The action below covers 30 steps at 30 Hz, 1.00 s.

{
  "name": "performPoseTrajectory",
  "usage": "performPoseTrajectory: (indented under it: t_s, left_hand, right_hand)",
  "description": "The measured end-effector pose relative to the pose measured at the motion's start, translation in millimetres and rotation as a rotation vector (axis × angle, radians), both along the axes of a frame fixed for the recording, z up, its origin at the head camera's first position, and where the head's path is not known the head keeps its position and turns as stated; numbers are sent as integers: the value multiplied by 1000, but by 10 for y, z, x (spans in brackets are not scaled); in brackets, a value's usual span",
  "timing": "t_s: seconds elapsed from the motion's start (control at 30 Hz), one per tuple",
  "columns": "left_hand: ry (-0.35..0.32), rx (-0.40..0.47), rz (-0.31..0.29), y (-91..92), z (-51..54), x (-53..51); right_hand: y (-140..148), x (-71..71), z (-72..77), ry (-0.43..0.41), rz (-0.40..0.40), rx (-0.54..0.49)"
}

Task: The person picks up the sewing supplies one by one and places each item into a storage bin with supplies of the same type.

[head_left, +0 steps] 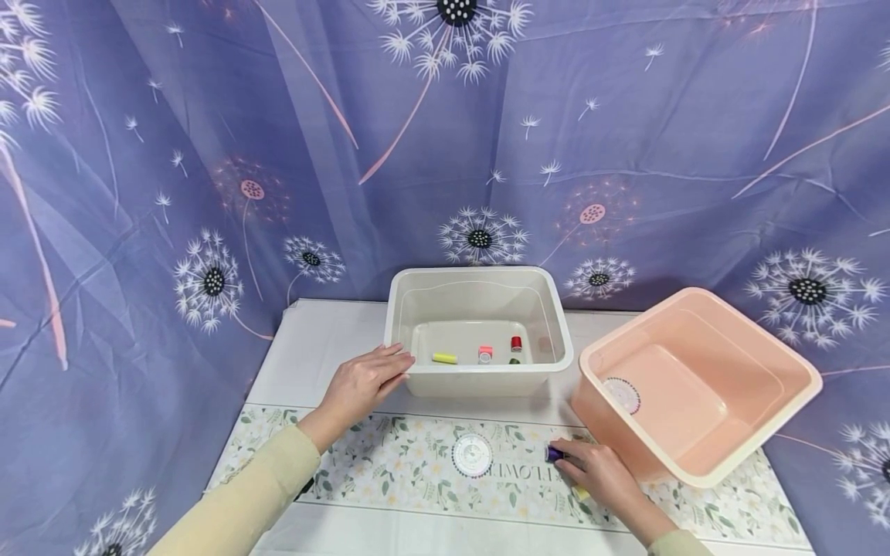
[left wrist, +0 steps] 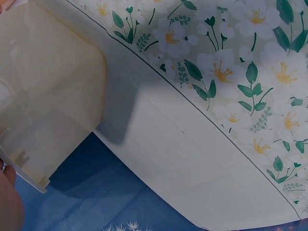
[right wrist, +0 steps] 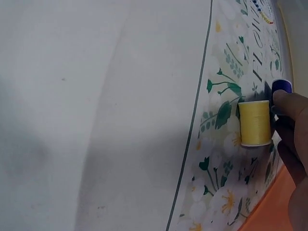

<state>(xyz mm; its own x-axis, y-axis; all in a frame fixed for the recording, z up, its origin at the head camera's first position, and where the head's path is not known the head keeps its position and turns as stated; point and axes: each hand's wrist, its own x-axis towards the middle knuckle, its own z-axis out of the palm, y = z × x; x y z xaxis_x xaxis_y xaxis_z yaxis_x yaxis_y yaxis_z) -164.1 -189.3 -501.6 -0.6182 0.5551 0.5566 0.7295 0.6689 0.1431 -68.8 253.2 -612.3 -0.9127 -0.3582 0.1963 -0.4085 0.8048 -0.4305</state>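
Observation:
My right hand (head_left: 601, 475) pinches a purple thread spool (head_left: 554, 454) between thumb and fingers, low over the flowered runner. Right beside those fingers stands a yellow thread spool (right wrist: 255, 123), mostly covered by the hand in the head view. My left hand (head_left: 365, 380) rests with extended fingers on the near-left corner of the off-white bin (head_left: 480, 381). Inside that bin lie a yellow spool (head_left: 445, 358), a pink spool (head_left: 485, 354), a red spool (head_left: 516, 344) and a green spool (head_left: 514, 361) partly hidden by the front wall.
A peach bin (head_left: 695, 463) stands at the right, turned at an angle, with a round pin wheel (head_left: 622, 395) at its left inner side. Another pin wheel (head_left: 472, 455) lies on the runner (head_left: 410, 463). A patterned curtain (head_left: 487, 139) hangs behind the table.

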Motion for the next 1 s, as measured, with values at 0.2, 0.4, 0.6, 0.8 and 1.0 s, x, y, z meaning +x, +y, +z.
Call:
performPoseTrajectory:
  t_s: [0.2,0.4,0.6,0.8,1.0]
  left_hand:
    - [-15,-6,4,-2,16,7]
    - [-24,-19,7,-6,19,10]
    - [-23,-27,11,-3,9,8]
    - [-13,-24,13,0,11,11]
    - [4,-19,6,-2,13,9]
  right_hand:
    - [-56,2,109,-27,-13,-11]
    - [-166,-3,234,26,13,-50]
    - [-276,-28,353,193,82,-86]
    - [-373,-68,485,251,107,-101]
    - [-485,-126,650,291,131,-122]
